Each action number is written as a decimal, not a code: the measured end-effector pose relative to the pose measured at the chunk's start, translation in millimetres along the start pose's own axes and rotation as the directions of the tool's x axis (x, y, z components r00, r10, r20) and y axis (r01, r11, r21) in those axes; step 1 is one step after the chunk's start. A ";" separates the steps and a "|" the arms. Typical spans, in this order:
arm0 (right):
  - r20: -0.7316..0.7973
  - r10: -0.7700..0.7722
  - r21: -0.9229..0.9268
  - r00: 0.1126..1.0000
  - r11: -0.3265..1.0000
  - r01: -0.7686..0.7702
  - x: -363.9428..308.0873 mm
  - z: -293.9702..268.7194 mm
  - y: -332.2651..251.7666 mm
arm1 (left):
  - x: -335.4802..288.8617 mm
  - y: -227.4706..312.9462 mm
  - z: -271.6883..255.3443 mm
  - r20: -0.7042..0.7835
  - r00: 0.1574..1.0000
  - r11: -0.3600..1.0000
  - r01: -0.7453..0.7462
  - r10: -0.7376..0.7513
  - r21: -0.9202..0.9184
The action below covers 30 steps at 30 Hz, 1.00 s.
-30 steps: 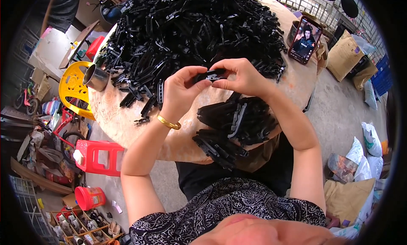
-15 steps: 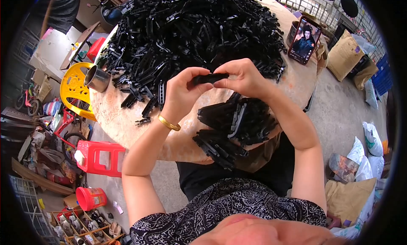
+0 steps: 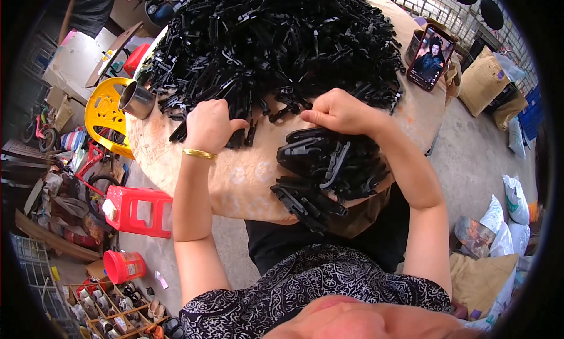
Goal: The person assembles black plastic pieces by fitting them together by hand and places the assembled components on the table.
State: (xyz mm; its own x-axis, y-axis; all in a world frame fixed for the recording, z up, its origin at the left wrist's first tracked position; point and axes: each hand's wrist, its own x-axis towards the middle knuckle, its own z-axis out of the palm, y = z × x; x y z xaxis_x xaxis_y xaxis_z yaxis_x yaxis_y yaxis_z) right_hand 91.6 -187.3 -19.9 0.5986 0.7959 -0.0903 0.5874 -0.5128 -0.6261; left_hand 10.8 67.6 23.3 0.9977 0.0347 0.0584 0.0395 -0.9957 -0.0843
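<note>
A large heap of long, narrow black plastic parts [image 3: 276, 45] covers the far side of the round table. At its near left edge is my left hand [image 3: 207, 126], fingers curled downward and thumb out to the right. What those fingers hold, if anything, is hidden behind the hand. My right hand [image 3: 343, 113] is closed at the far edge of a smaller pile of black parts [image 3: 332, 166], close to me. Under its thumb, a black plastic part [image 3: 302, 135] lies along the top of that pile; the fingertips are partly hidden.
A phone [image 3: 431, 57] stands upright at the table's right, and a metal cup [image 3: 137, 100] stands at its left edge. Left of the table are a yellow chair [image 3: 106, 113], a red stool [image 3: 138, 211] and a red bucket [image 3: 123, 266]. Sacks [image 3: 482, 81] stand on the right.
My hands have parted from the black part they held together. The left moved left and down to the heap's edge; the right came down to the small pile.
</note>
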 end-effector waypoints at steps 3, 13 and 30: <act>-0.446 -0.311 -0.012 0.839 0.940 0.342 3.7 16.0 0.8 | -0.2 2.9 2.2 -0.030 0.999 0.997 -0.039 0.037 -0.064; -0.405 -0.328 -0.303 0.853 0.929 0.213 8.9 21.3 -1.7 | 3.8 15.1 11.7 -0.151 0.976 0.934 -0.196 0.157 -0.299; -0.540 -0.030 0.529 0.841 0.765 0.367 -1.0 13.8 -16.7 | 17.9 47.9 33.4 -0.104 0.995 -0.197 -0.099 0.013 -0.975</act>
State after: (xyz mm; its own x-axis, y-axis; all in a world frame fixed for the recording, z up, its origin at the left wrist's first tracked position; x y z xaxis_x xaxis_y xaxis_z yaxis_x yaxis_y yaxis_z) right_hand 73.7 -175.1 -20.0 0.7800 0.5110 0.3612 0.3810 0.0701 -0.9219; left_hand 32.3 23.4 -12.9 0.9870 0.0127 0.1604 -0.1608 0.1079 0.9811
